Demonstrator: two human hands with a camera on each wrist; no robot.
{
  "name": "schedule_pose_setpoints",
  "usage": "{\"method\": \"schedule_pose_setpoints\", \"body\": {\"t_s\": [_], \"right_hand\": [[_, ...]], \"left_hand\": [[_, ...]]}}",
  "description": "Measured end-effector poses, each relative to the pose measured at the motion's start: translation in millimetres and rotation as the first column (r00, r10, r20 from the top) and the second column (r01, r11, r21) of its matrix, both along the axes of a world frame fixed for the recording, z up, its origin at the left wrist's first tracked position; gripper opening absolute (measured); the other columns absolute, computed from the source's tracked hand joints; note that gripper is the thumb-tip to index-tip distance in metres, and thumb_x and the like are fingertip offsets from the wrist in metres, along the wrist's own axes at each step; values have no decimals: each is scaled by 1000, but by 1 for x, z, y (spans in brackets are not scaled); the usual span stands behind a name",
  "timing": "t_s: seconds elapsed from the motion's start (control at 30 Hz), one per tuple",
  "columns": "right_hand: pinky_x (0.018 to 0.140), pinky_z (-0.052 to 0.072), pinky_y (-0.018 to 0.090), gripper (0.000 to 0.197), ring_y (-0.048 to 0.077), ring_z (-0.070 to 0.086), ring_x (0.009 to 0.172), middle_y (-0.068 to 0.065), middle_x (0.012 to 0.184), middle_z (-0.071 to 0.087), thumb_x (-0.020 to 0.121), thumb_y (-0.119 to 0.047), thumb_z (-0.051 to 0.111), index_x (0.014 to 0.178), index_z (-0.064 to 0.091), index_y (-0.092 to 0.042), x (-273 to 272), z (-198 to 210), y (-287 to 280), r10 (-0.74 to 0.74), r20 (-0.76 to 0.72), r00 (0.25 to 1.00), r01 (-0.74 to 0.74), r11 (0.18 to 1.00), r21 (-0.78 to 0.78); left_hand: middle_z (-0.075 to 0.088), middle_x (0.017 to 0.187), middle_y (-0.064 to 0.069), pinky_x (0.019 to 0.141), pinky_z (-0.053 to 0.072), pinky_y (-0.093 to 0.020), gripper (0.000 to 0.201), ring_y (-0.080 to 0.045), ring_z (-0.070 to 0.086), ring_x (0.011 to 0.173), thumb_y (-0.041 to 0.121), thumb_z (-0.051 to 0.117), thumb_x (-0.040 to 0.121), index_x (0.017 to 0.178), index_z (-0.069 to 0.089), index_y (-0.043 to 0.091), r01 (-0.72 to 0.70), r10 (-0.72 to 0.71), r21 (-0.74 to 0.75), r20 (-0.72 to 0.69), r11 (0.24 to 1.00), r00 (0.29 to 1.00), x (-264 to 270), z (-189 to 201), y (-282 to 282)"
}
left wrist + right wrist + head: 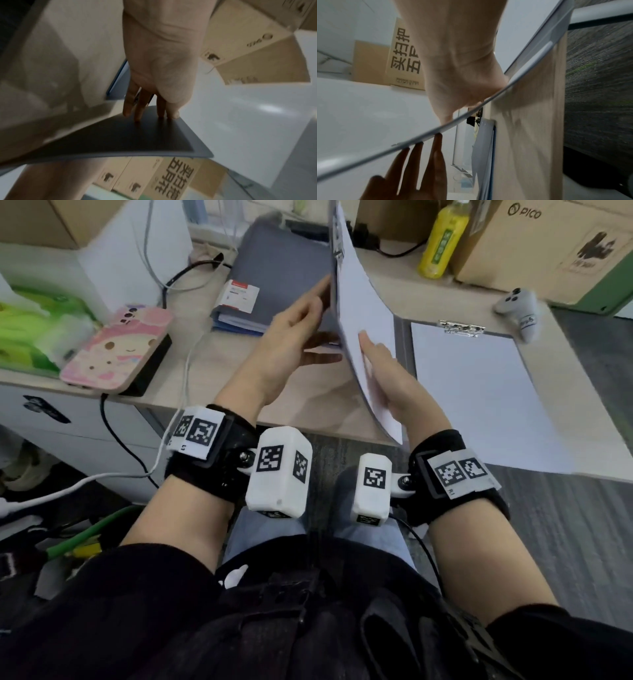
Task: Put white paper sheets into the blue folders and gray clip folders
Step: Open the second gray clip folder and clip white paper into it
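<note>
A gray clip folder (363, 313) with a white sheet on its right face stands on edge above the desk, bowed. My right hand (387, 378) grips its near lower edge, thumb on the paper. My left hand (301, 340) presses straight fingers (145, 108) against its gray back (137, 138). From the right wrist, the folder's curved edge (471, 112) crosses the view with the left fingers (419, 169) behind it. A second clip folder (479, 392) lies flat at the right with paper under its metal clip (462, 327). A stack of blue and gray folders (274, 272) sits behind.
A phone in a pink case (116, 347) and a green tissue pack (30, 326) lie at the left. A yellow bottle (442, 241), a cardboard box (548, 244) and a white controller (520, 309) stand at the back right. Cables hang over the desk's left edge.
</note>
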State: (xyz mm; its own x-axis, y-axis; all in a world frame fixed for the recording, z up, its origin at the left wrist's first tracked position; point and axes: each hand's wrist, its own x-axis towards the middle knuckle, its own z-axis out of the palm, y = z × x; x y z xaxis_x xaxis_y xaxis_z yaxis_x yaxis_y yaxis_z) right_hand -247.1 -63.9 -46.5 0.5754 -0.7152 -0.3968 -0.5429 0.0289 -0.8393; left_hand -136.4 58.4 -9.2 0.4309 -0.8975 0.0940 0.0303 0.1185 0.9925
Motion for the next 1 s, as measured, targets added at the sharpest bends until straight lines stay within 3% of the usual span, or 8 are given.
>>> {"method": "schedule_pose_setpoints", "body": {"t_s": [0.1,0.17,0.23,0.37,0.53,0.73,0.9,1.0], "right_hand": [[101,45,41,51,9,57,117,-9,125,60,88,-65,45,123,55,-30,-23,4,-6,-33,253,967,24,999,40],[75,53,16,20,-5,64,79,-12,96,60,102,-30,36,108,55,-24,-38,18,1,-115,392,913,83,992,97],[69,51,11,25,-7,61,74,-12,91,59,102,-14,32,119,50,-16,-52,17,0,-194,510,838,153,981,123],[105,40,36,29,18,57,105,-3,96,68,102,-19,28,107,56,-15,-75,26,-1,-312,730,608,145,948,285],[87,43,37,21,26,54,89,8,88,58,92,-20,37,91,55,-11,-113,28,-14,-431,825,366,253,899,358],[95,42,40,34,26,48,102,10,113,52,83,-42,50,106,54,-17,-153,14,-38,-644,763,61,402,715,572],[91,47,34,38,28,57,109,5,110,61,98,-40,31,113,57,-18,-185,-1,-43,-727,678,-107,439,577,688],[70,52,25,34,21,60,85,1,91,63,99,-38,33,94,59,-18,-197,-8,-43,-782,597,-180,501,450,740]], "left_hand": [[47,136,11,94,52,-30,38,-3,62,105,21,31,103,138,31,36,121,-117,-41,88,992,989,-27,8,-12],[42,144,12,103,46,-32,40,-3,55,120,21,29,104,142,31,31,205,-198,-30,158,978,967,-44,11,-21],[38,149,11,107,41,-33,40,-5,47,130,23,30,104,144,35,27,257,-254,10,214,966,943,-54,9,-30],[32,153,13,97,41,-13,40,-6,33,139,23,30,104,143,36,23,317,-324,66,232,946,917,-77,3,-49],[31,153,4,97,34,-4,40,-3,28,140,12,35,102,141,40,11,343,-363,121,312,932,878,-104,-7,-72],[34,152,1,108,30,-16,37,-7,30,140,9,40,99,136,48,11,343,-434,281,401,896,807,-129,-23,-96],[34,152,1,121,6,-34,38,-17,14,147,11,44,98,135,50,13,290,-462,395,467,872,754,-141,-35,-107],[39,150,4,119,7,-31,37,-18,10,148,11,46,96,133,53,15,238,-421,401,467,885,778,-143,-43,-113]]}}
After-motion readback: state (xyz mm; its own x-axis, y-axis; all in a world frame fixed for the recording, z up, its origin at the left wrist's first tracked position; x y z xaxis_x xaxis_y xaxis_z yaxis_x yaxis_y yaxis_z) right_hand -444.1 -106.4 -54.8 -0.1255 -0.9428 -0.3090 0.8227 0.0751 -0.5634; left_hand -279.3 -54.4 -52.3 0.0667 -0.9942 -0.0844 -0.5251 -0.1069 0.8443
